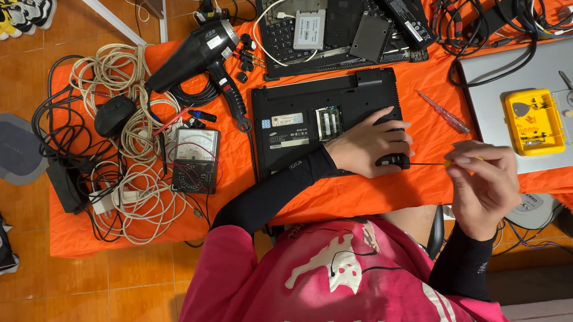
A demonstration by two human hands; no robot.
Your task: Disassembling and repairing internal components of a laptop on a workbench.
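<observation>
Resting flat on the upturned black laptop [326, 121], the left hand [370, 143] lies with fingers spread loosely over the laptop's near right corner, pressing down on it. The laptop sits bottom-up in the middle of the orange-covered counter [357, 193], with an open memory bay showing green modules just left of that hand.

The right hand [484, 179] hovers off the laptop's right edge, at the counter's near side, its fingertips pinched together around the yellow handle of a thin screwdriver [426, 164]. The slim dark shaft runs level from those fingers to the laptop's near right corner, where its tip meets the case just under the left hand.

A second screwdriver [443, 112] with a clear handle lies on the cloth right of the laptop, apart from both hands. Further right, a yellow parts box [533, 122] rests on a grey closed laptop [518, 77]. Behind the black laptop lies another opened laptop [333, 32] with drives on top. Left of the black laptop sit an analogue multimeter [196, 161], a black heat gun [197, 56], and a heap of pale coiled cables [134, 160] with a black mouse [114, 115].
</observation>
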